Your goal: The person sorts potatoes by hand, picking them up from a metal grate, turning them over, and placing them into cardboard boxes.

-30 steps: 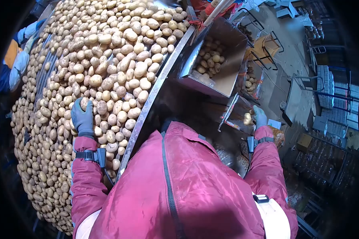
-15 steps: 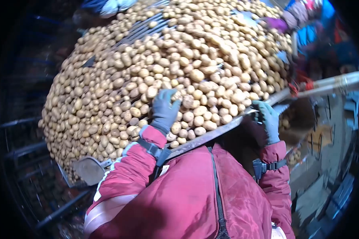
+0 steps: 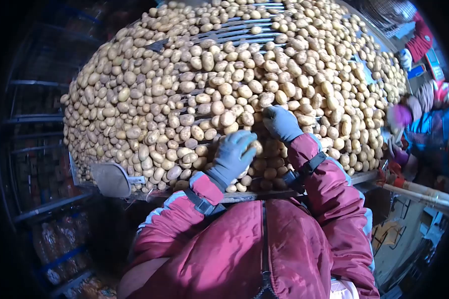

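Note:
Loose potatoes (image 3: 154, 89) lie heaped over a broad slatted surface in front of me. My left hand (image 3: 233, 157), in a grey-green glove, is at the near edge of the heap, its fingers curled against a potato (image 3: 257, 146). Just up and to the right, my right hand (image 3: 283, 124) wears a similar glove. It reaches down among the potatoes with bent fingers, and the fingertips and whatever they hold are hidden. Shaded potatoes lie between and below my two hands.
Metal slats (image 3: 239, 32) show through the potatoes at the far side. A flat paddle-like plate (image 3: 111, 179) juts over the near left corner. Along the near side runs a rail (image 3: 249, 196). At right are a co-worker's purple-gloved hand (image 3: 400, 115) and another person's red sleeve (image 3: 420, 40).
My right hand has moved from the rail at the right onto the potatoes. My left hand is lower relative to the heap and now by a potato. The view has turned.

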Tool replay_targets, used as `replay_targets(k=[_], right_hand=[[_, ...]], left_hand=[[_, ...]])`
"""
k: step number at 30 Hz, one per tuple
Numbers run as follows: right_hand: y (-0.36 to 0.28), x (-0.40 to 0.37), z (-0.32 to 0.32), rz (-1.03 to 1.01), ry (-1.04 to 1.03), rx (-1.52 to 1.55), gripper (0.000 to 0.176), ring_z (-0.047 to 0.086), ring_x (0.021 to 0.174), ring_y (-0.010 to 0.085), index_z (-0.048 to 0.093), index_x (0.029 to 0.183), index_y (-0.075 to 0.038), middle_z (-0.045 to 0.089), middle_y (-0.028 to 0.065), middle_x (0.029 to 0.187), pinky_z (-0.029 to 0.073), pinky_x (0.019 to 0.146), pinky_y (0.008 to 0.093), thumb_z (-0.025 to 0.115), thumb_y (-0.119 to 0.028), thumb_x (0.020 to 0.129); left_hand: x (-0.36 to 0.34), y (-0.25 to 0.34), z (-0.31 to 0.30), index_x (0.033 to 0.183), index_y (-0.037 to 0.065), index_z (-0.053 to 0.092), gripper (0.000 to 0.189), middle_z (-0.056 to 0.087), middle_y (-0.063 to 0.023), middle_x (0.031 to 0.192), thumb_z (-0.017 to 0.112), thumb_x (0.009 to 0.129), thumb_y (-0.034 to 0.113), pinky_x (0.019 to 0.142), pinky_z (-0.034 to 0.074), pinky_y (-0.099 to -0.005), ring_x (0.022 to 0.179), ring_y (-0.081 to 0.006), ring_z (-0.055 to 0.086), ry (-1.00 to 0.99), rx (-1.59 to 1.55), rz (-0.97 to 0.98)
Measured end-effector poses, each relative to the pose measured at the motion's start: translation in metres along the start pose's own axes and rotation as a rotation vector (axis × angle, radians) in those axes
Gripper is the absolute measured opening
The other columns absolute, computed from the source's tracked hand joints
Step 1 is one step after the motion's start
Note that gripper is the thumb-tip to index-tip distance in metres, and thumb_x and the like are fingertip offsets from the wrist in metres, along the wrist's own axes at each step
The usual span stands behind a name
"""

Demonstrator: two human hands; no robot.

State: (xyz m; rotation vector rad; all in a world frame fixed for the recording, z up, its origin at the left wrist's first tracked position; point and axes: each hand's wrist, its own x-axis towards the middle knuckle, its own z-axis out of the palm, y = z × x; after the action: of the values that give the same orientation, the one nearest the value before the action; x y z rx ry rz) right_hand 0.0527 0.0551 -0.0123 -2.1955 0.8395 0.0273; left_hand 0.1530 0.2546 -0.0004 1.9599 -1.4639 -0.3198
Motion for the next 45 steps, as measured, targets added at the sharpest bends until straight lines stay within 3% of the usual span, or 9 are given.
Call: replay_targets(k=[8, 13, 15, 18, 23, 26, 28, 40, 45], right_hand=[[-0.002, -0.002, -0.004, -0.020, -0.118, -0.192, 0.026, 0.068, 0.100, 0.0350, 0.072, 0.106, -0.012, 0.069, 0.0133, 0.105, 0.055, 0.087, 0.0440, 0.070, -0.029, 0.087], [0.023, -0.037, 0.013, 0.023, -0.028, 0.487, 0.027, 0.069, 0.084, 0.0144, 0.072, 0.112, -0.006, 0.076, 0.0051, 0.094, 0.055, 0.079, 0.0325, 0.069, -0.027, 0.096], [0.038, -0.045, 0.006, 0.178, -0.095, 0.872, 0.024, 0.064, 0.081, 0.0065, 0.073, 0.113, 0.000, 0.072, -0.0026, 0.094, 0.052, 0.073, 0.0233, 0.069, -0.020, 0.099], [0.065, -0.054, -0.010, 0.275, -0.117, 0.909, 0.025, 0.063, 0.079, 0.0057, 0.074, 0.114, -0.001, 0.073, -0.0002, 0.093, 0.052, 0.071, 0.0218, 0.069, -0.021, 0.099], [0.070, -0.068, -0.026, 0.363, -0.046, 0.986, 0.025, 0.065, 0.080, 0.0075, 0.073, 0.116, 0.000, 0.074, 0.0022, 0.093, 0.054, 0.069, 0.0232, 0.068, -0.019, 0.100], [0.084, -0.068, -0.016, 0.280, -0.014, 0.932, 0.025, 0.066, 0.082, 0.0081, 0.073, 0.116, -0.001, 0.074, 0.0025, 0.096, 0.055, 0.069, 0.0232, 0.068, -0.019, 0.100], [0.080, -0.070, -0.022, 0.276, -0.027, 0.968, 0.024, 0.067, 0.082, 0.0083, 0.074, 0.115, -0.001, 0.074, 0.0018, 0.096, 0.055, 0.071, 0.0230, 0.068, -0.019, 0.099], [0.038, -0.049, -0.022, 0.224, -0.155, 1.018, 0.025, 0.060, 0.077, 0.0045, 0.075, 0.115, -0.003, 0.071, -0.0035, 0.094, 0.051, 0.067, 0.0221, 0.067, -0.021, 0.101], [0.016, -0.054, -0.017, 0.253, -0.263, 1.195, 0.043, 0.069, 0.085, 0.0145, 0.066, 0.132, -0.006, 0.068, 0.0094, 0.122, 0.056, 0.074, 0.0270, 0.050, -0.037, 0.108]], left_hand=[[0.040, -0.115, 0.004, 0.134, 0.007, 0.061, 0.055, 0.057, -0.0203, 0.136, 0.073, 0.090, 0.038, 0.110, 0.041, -0.0523, 0.127, -0.0402, 0.050, 0.106, 0.276, -0.341], [0.082, 0.007, 0.032, 0.139, 0.016, 0.062, 0.058, 0.055, -0.0089, 0.146, 0.065, 0.091, 0.050, 0.120, 0.023, -0.0581, 0.137, -0.0311, 0.046, -0.155, 0.163, -0.247], [0.080, 0.013, 0.035, 0.137, 0.014, 0.063, 0.057, 0.055, -0.0096, 0.146, 0.066, 0.091, 0.047, 0.120, 0.024, -0.0590, 0.134, -0.0331, 0.049, -0.179, 0.047, -0.191], [0.098, 0.003, 0.015, 0.130, 0.010, 0.066, 0.050, 0.057, -0.0151, 0.140, 0.071, 0.089, 0.037, 0.113, 0.040, -0.0473, 0.128, -0.0360, 0.053, -0.079, 0.026, -0.197], [0.132, -0.123, -0.005, 0.123, 0.010, 0.068, 0.046, 0.062, -0.0156, 0.126, 0.074, 0.086, 0.037, 0.101, 0.049, -0.0474, 0.119, -0.0370, 0.058, 0.170, 0.294, -0.333], [0.150, -0.149, -0.024, 0.115, 0.011, 0.072, 0.035, 0.068, -0.0144, 0.112, 0.072, 0.085, 0.029, 0.092, 0.053, -0.0474, 0.109, -0.0356, 0.063, -0.025, 0.402, -0.392], [0.145, -0.184, -0.039, 0.102, 0.012, 0.075, 0.020, 0.071, -0.0122, 0.104, 0.066, 0.087, 0.020, 0.087, 0.054, -0.0458, 0.103, -0.0322, 0.066, 0.188, 0.639, -0.275], [0.102, -0.088, -0.041, 0.123, 0.013, 0.071, 0.039, 0.069, -0.0128, 0.113, 0.076, 0.087, 0.027, 0.093, 0.053, -0.0420, 0.105, -0.0343, 0.066, -0.125, 0.120, -0.349], [0.097, 0.031, -0.076, 0.121, 0.007, 0.073, 0.032, 0.071, -0.0095, 0.115, 0.070, 0.098, 0.030, 0.096, 0.053, -0.0359, 0.108, -0.0243, 0.066, -0.056, -0.367, -0.205]])
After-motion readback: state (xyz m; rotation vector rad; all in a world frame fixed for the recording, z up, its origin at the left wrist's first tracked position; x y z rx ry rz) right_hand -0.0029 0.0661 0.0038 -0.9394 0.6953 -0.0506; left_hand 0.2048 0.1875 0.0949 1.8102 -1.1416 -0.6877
